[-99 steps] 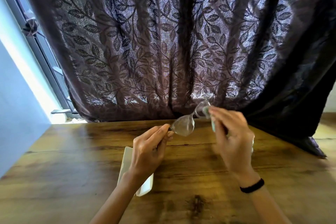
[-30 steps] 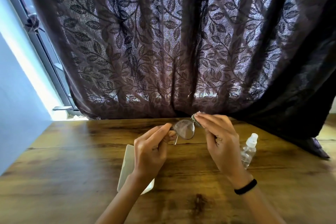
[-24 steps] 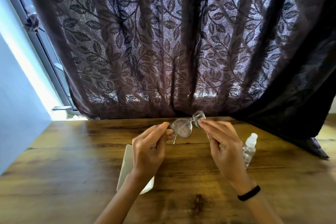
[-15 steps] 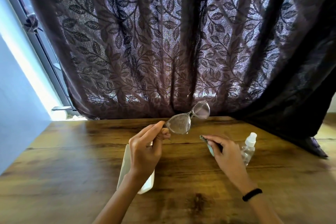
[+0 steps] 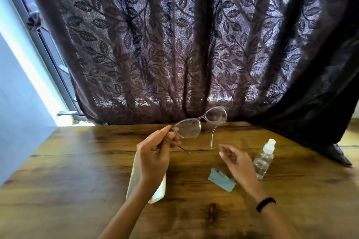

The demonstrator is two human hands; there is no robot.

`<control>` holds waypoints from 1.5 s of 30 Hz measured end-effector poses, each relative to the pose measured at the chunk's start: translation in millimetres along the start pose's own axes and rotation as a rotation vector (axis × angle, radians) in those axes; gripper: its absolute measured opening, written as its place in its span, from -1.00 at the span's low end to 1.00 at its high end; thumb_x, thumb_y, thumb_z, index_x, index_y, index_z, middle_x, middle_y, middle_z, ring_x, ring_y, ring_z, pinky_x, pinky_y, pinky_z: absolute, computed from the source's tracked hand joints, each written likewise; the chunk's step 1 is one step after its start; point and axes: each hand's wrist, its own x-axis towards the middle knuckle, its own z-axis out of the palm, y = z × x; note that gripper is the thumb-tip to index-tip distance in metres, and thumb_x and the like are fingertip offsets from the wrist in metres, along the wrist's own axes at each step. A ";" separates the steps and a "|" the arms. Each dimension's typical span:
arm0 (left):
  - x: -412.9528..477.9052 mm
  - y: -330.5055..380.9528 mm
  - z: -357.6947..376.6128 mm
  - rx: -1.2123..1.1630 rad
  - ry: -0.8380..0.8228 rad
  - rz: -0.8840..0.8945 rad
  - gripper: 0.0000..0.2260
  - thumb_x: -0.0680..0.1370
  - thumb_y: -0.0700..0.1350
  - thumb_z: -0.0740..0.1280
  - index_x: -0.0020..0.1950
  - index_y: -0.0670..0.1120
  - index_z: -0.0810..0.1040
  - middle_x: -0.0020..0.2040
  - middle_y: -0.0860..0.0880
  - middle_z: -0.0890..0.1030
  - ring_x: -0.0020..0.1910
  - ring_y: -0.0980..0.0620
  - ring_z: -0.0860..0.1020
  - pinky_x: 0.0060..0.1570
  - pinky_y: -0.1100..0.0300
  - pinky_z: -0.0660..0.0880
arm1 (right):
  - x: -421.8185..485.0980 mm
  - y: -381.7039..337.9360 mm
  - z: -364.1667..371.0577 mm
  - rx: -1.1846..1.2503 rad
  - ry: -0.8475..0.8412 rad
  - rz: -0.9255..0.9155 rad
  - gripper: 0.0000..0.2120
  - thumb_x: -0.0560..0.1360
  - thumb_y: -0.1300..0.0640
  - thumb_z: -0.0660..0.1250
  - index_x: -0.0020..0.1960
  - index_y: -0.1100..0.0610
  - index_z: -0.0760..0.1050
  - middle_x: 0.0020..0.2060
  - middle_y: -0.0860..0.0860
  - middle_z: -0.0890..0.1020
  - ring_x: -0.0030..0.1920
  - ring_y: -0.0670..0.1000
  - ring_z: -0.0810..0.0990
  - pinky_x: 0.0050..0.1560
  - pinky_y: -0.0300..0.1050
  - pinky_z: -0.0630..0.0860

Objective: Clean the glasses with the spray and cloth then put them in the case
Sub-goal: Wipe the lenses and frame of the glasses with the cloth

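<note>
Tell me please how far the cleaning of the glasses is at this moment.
Done, it seems: the wiping, since the cloth lies on the table and the spray bottle stands beside it. In hand: the left hand pinches the lifted glasses by one corner; the right hand is empty. Left: fold the temples and put the glasses into the white case under the left forearm.

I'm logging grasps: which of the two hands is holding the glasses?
The left hand pinches the glasses by one end of the frame; the right hand hovers open and empty near the blue cloth.
</note>
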 end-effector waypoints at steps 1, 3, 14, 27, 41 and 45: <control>-0.1 0.1 0.5 -0.010 -0.001 -0.015 -0.83 0.50 -0.26 0.26 0.02 -0.06 0.55 -0.25 -0.03 0.62 -0.34 0.13 0.62 -0.32 0.27 0.58 | 1.7 -7.1 -2.7 0.139 0.006 -0.004 -0.74 0.50 0.15 0.30 0.19 0.03 0.49 0.04 -0.13 0.58 -0.04 -0.29 0.53 -0.09 -0.53 0.43; -0.3 0.2 1.8 -0.022 -0.003 -0.038 -0.83 0.51 -0.29 0.25 0.04 -0.14 0.56 -0.26 -0.07 0.62 -0.35 0.12 0.61 -0.31 0.26 0.58 | 4.5 -18.3 -6.7 0.339 -0.020 -0.001 -0.76 0.48 0.15 0.31 0.14 -0.03 0.51 -0.01 -0.21 0.58 -0.08 -0.36 0.54 -0.14 -0.53 0.45; -4.3 -16.8 -4.9 -0.061 0.090 -0.180 -0.79 0.51 -0.38 0.22 0.10 -0.23 0.53 -0.34 0.12 0.67 -0.36 0.16 0.63 -0.35 0.34 0.56 | 12.2 -27.3 -11.4 0.576 0.031 0.119 -0.86 0.42 0.25 0.39 -0.11 0.03 0.60 -0.23 -0.03 0.64 -0.28 -0.15 0.56 -0.29 -0.38 0.52; 8.9 -57.6 -36.5 0.372 -0.203 -0.433 -0.87 0.51 -0.23 0.33 0.01 -0.17 0.63 -0.18 -0.03 0.66 -0.26 -0.04 0.61 -0.22 0.23 0.56 | 22.2 -100.5 -51.7 -0.293 0.158 -0.365 -0.95 0.43 0.20 0.39 -0.12 0.10 0.61 -0.23 -0.08 0.56 -0.24 -0.08 0.53 -0.15 -0.18 0.46; 38.8 -23.8 -9.6 0.717 -0.647 0.136 -0.81 0.53 -0.09 0.28 0.08 -0.07 0.60 -0.08 -0.01 0.61 -0.10 0.09 0.47 -0.16 0.10 0.50 | 3.3 -117.5 -30.1 -0.574 0.149 -0.443 -0.93 0.50 0.12 0.30 -0.09 0.05 0.57 -0.13 -0.10 0.55 -0.06 -0.09 0.48 -0.21 -0.16 0.49; 34.3 -29.2 -7.2 0.738 -0.621 0.094 -0.90 0.48 -0.15 0.37 -0.04 -0.10 0.62 -0.11 -0.01 0.63 -0.15 0.06 0.55 -0.19 0.20 0.46 | 1.6 -117.9 -30.3 -0.614 0.094 -0.528 -0.91 0.51 0.12 0.29 -0.05 0.06 0.56 -0.12 -0.10 0.52 -0.03 -0.10 0.46 -0.26 -0.21 0.47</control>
